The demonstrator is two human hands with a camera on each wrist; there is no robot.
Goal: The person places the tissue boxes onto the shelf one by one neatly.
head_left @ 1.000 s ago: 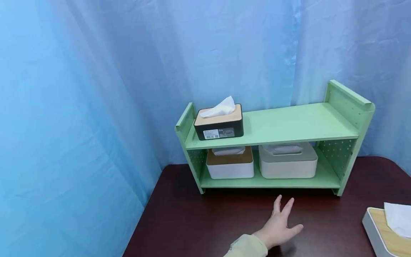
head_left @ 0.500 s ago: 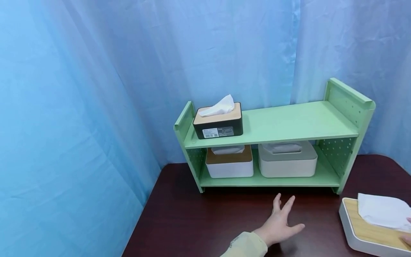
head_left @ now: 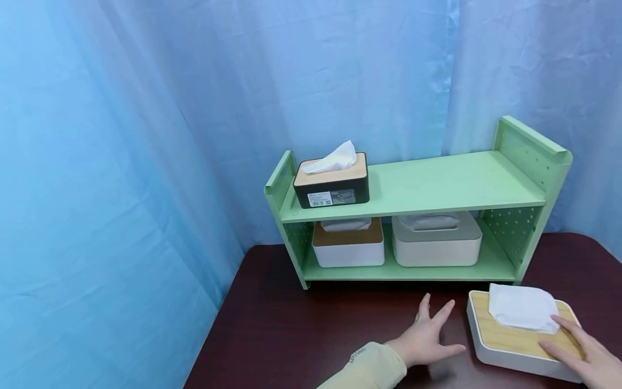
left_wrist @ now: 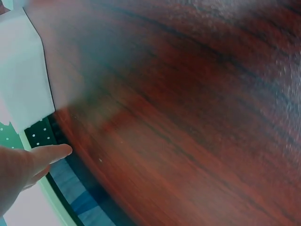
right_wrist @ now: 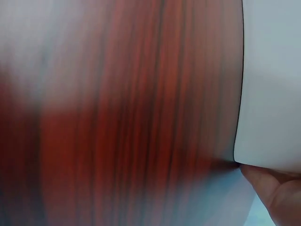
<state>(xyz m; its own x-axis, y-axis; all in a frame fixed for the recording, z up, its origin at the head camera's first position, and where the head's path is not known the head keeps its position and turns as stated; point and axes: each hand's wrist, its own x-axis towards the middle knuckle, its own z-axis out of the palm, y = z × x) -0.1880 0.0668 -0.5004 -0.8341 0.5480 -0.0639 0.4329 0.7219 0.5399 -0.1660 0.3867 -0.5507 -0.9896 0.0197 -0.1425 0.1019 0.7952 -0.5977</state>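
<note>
My right hand [head_left: 585, 351] holds a white tissue box [head_left: 517, 355] with a light wood lid at its right end; the thumb and a finger overlap the lid. In the right wrist view, a finger [right_wrist: 270, 190] sits at the corner of the box's white wall [right_wrist: 273, 84]. A white tissue [head_left: 522, 308] sticks out of the lid. Left of this box, my left hand [head_left: 426, 340] is spread over the table with nothing in it. In the left wrist view, one finger [left_wrist: 51, 154] points out straight below the box's white side [left_wrist: 26, 70].
Behind my hands stands a green two-tier shelf [head_left: 452, 183]. A black tissue box [head_left: 332, 192] is on its top left. A brown-lidded white box [head_left: 349, 254] and a grey-lidded box [head_left: 436, 251] fill part of the lower tier. Blue curtains [head_left: 194, 108] hang behind the dark table [head_left: 272, 335].
The wood-lidded tissue box has come left from the right edge of the head view, with my right hand entering along with it. My left hand has barely moved.
</note>
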